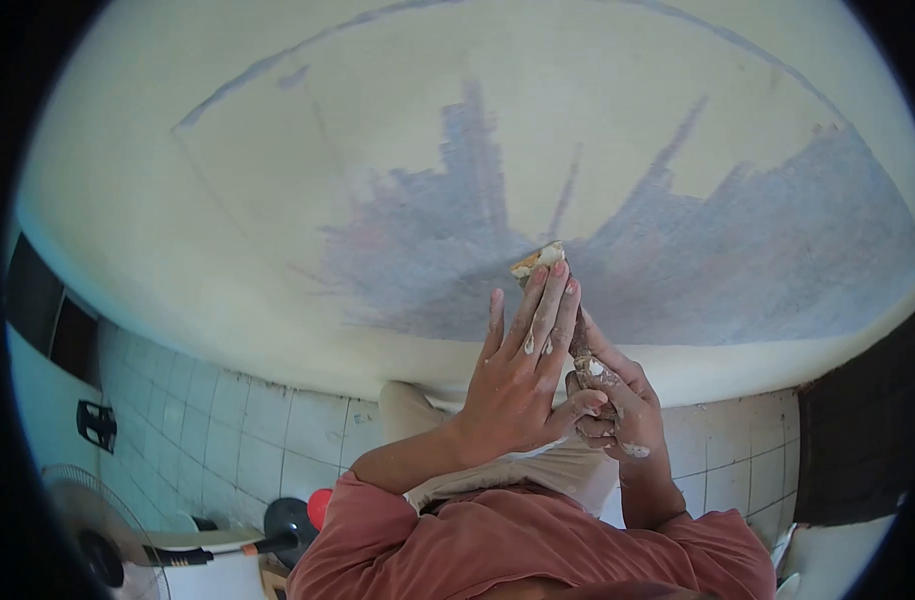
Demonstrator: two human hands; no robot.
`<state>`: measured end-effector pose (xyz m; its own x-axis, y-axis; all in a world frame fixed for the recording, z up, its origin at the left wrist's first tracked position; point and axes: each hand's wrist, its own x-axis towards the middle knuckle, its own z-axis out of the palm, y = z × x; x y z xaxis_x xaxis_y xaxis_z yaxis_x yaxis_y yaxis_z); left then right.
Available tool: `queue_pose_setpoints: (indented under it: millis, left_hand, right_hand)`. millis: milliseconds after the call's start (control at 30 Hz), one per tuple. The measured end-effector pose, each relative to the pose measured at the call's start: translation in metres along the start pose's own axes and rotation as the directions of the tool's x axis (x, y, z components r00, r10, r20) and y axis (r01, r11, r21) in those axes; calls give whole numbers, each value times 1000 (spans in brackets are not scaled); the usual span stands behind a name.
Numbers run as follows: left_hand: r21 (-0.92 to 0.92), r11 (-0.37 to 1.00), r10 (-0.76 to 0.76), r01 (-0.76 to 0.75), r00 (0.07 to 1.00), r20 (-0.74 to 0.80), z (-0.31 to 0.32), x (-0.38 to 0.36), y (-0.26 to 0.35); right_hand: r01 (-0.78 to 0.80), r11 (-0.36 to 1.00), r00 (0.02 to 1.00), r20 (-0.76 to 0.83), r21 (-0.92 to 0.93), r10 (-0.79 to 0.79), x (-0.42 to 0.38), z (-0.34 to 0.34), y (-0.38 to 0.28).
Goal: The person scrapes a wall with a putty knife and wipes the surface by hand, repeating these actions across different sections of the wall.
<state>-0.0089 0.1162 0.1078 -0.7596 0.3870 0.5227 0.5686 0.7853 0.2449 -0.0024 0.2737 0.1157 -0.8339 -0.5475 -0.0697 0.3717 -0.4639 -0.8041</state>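
Observation:
My right hand (pixel 625 405) is wrapped round the handle of a putty-smeared scraper (pixel 578 335), just in front of my body. White and tan putty (pixel 540 258) covers the tip of its blade, which is at the wall (pixel 397 320). My left hand (pixel 525 365) lies over the blade with its fingers stretched out flat, its thumb by the handle and my right fingers. White smears mark both hands. Behind the blade spreads a rough grey-violet patch (pixel 737 255) on the cream wall, with streaks reaching up and a curved line above.
Pale tiles (pixel 242 430) cover the floor below the wall. A fan (pixel 102 540) stands at lower left, near a dark round object (pixel 289 530) and a red one (pixel 319 507). A dark panel (pixel 862 430) is at the right.

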Motion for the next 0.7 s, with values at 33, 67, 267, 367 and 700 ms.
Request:
queue_pose_setpoints:
  millis: [33,67,267,367,700]
  left_hand:
    - [7,1000,-16,16,1000,-15,-3,-3,-2]
    - [10,999,-31,31,999,-31,-10,-9,-11]
    - [40,996,-73,83,974,-212,15,6,24]
    - [30,994,-96,107,960,-263,16,9,31]
    - [-21,994,-105,103,946,-307,32,8,21]
  right_hand:
    - [-2,1000,1000,16,-18,2,3,4,1]
    - [-4,999,1000,30,-39,5,10,15,4]
    - [-4,994,993,114,-113,17,-4,-20,-18]
    - [3,979,990,137,-202,25,-6,-20,-27]
    - [34,929,990,141,-369,20,-2,-24,-31]
